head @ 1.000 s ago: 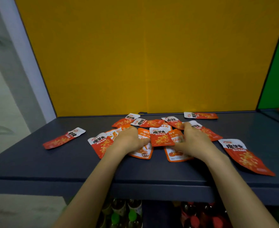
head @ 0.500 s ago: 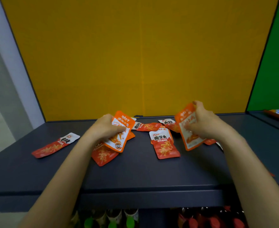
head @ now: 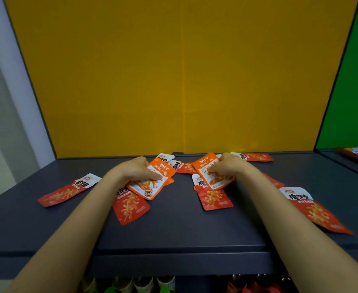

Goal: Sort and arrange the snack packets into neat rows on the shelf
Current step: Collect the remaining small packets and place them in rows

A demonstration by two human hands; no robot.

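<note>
Two packets [head: 150, 185] in left hand [head: 135, 170], right hand [head: 229, 166], seemingly mid shelf [head: 173, 229]

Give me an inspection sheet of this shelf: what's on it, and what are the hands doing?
Surface: dark grey shelf, flat.
Job's things: red packets scattered, among them far-left packet and far-right packet; no neat rows yet.
Clutter: nothing seen.
Hands: left hand grips an orange packet; right hand grips a second orange packet.
Cables: nothing seen.
Surroundings: yellow back panel, green side panel, bottles below.
</note>
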